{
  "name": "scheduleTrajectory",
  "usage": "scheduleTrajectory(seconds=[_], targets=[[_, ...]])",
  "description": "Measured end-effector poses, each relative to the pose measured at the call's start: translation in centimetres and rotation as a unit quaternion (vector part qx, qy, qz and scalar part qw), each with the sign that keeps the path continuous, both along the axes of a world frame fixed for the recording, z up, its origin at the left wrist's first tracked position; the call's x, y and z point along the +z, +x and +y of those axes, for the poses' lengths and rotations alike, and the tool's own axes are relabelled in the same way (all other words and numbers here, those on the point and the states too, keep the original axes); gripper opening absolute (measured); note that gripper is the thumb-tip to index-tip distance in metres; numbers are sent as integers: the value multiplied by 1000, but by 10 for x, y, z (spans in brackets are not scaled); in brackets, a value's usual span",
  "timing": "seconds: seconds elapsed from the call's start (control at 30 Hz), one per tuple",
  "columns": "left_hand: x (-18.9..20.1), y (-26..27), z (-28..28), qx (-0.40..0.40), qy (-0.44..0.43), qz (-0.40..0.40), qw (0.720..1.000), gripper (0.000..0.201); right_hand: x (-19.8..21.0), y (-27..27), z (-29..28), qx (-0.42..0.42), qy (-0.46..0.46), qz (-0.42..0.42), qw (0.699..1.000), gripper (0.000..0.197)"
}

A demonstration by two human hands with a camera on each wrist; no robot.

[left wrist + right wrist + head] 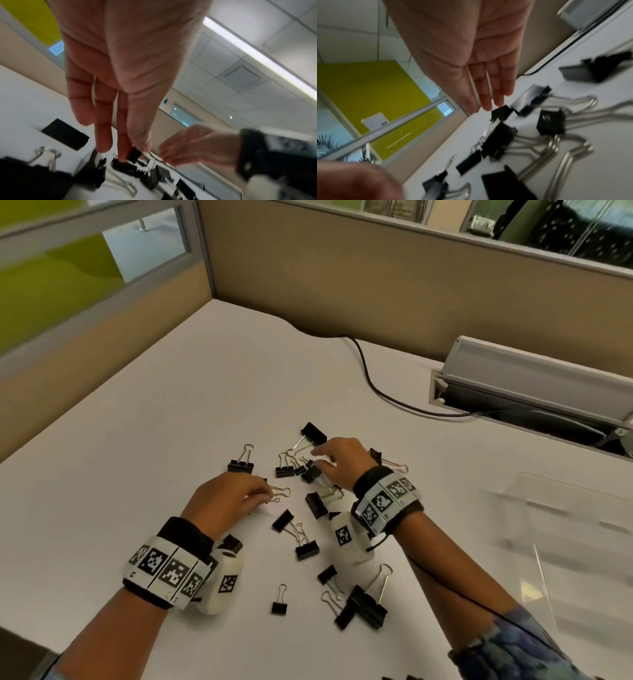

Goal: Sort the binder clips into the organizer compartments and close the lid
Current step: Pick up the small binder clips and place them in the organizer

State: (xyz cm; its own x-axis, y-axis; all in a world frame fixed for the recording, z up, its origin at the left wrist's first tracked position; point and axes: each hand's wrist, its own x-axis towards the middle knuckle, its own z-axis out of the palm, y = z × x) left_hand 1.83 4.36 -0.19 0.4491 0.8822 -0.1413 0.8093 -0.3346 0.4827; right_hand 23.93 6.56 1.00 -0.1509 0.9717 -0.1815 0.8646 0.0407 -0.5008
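Observation:
Several black binder clips [307, 549] with silver handles lie scattered on the white desk [171, 412]. My left hand [265, 497] is low over the left of the pile; in the left wrist view its thumb and forefinger [122, 148] pinch a small black clip [134, 154] whose wire handle [281, 492] sticks out to the right. My right hand [318, 458] reaches leftward over the middle cluster with straight fingers [485, 97], just above a small clip [501, 113], holding nothing. The clear organizer [565, 529] sits blurred at the right.
A black cable [368, 374] runs across the desk to a grey cable tray [534, 385] at the back right. Beige partition walls [342, 285] close off the back and left. A large clip pair [364, 606] lies near the front.

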Motion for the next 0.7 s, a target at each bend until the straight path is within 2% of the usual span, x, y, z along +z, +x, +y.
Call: scheduleTrajectory(seconds=[0.2, 0.43, 0.6, 0.7], targets=[[0, -19, -17, 11, -21, -105, 994, 12, -24, -18, 27, 27, -45, -80, 995, 30], [-1, -14, -24, 0, -43, -162, 986, 11, -31, -10, 41, -14, -45, -115, 992, 23], [-1, -6, -26, -30, -48, -168, 984, 17, -28, -8, 41, -33, -52, -84, 995, 22], [2, -3, -28, -40, -43, -178, 982, 22, -11, 4, 31, -63, 1, -39, 997, 21]])
